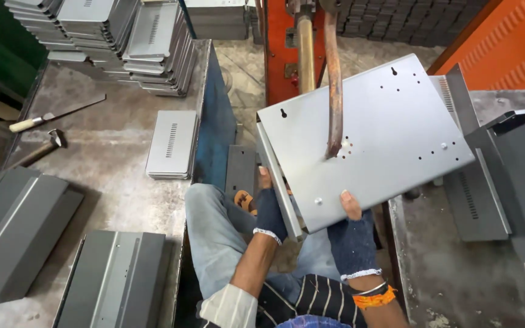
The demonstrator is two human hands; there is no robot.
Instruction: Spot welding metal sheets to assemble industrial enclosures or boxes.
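Observation:
A grey sheet-metal panel point(372, 140) with folded edges and small holes lies tilted in front of me. My left hand point(270, 206), in a dark fingerless glove, grips its near-left folded edge. My right hand point(352, 228), gloved the same way, holds the near edge with the thumb on top. A rusty curved electrode arm point(334, 91) of an orange spot-welding machine point(281, 54) comes down from above, and its tip rests on the panel near a cluster of small holes.
To the left stands a grey workbench point(110, 164) with a stack of slotted panels point(171, 143), taller piles point(123, 36) at the back, a knife point(53, 115), a hammer point(47, 146) and folded covers point(13, 231). Dark vented housings point(505, 170) lie on the right table.

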